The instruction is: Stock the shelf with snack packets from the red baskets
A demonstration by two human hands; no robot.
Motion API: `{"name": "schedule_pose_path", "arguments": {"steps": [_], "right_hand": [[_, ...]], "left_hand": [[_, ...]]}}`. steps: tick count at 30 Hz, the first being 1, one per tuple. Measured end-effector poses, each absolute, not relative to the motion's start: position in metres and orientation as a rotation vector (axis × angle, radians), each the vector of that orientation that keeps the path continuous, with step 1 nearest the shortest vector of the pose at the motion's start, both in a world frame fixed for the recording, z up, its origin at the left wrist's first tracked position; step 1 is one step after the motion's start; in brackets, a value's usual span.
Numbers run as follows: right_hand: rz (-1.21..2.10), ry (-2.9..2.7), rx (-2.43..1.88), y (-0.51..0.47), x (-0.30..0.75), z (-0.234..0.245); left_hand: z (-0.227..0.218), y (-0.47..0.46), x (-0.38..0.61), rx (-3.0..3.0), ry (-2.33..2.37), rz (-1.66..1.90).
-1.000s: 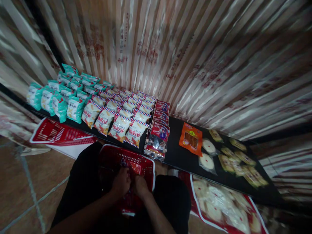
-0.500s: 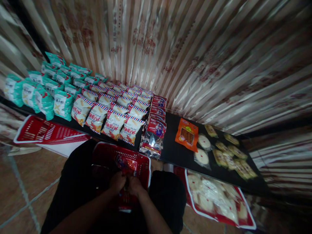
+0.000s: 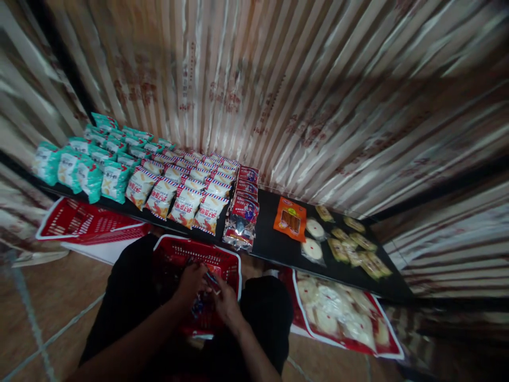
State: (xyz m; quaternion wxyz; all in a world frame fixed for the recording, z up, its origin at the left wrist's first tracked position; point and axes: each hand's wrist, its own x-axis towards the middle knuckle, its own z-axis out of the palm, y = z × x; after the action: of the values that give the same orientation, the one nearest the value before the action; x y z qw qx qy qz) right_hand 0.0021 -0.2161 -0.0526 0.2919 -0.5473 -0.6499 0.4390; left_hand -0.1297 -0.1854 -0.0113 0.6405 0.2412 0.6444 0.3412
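Note:
Between my knees stands a red basket (image 3: 178, 243) with a white rim, and both hands are down inside it. My right hand (image 3: 226, 302) is closed on a small dark red and blue snack packet (image 3: 212, 282). Against the packet's left side is my left hand (image 3: 193, 282), its fingers curled and closed on it too. More packets lie in the basket below the hands, dim and partly hidden; one shows orange-red. Just beyond the basket, similar red and dark packets (image 3: 243, 212) stand in a row on the black shelf (image 3: 264, 241).
Teal snack bags (image 3: 114, 180) and white striped snack bags (image 3: 185, 204) fill the shelf's left. To the right lie an orange packet (image 3: 290, 218), two round white packs (image 3: 312, 249) and several yellowish packets (image 3: 338, 249). Red baskets (image 3: 71, 220) stand below; one holds white packs (image 3: 330, 307). A curtain (image 3: 238, 69) hangs behind.
My hands have shifted up a little and parted slightly, and the packet between them shows more clearly. The view has moved, so the shelf goods at right appear further left.

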Motion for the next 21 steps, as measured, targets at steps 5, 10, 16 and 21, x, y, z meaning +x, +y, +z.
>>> {"name": "schedule_pose_path", "arguments": {"steps": [5,10,16,21], "right_hand": [[1.148,-1.448,-1.381,-0.214,0.001,-0.019],[1.052,-1.323,-1.446,-0.209,0.009,0.016],[1.017,-1.152,-1.467,-0.201,0.026,0.042],[1.102,-0.990,-1.423,-0.198,0.039,0.048]], "left_hand": [[0.040,-0.186,-0.133,0.674,1.213,0.970],[0.056,-0.186,-0.141,0.959,1.319,1.068],[0.039,-0.189,-0.135,1.140,1.380,0.995],[0.033,-0.193,-0.115,1.132,1.161,0.869]]}}
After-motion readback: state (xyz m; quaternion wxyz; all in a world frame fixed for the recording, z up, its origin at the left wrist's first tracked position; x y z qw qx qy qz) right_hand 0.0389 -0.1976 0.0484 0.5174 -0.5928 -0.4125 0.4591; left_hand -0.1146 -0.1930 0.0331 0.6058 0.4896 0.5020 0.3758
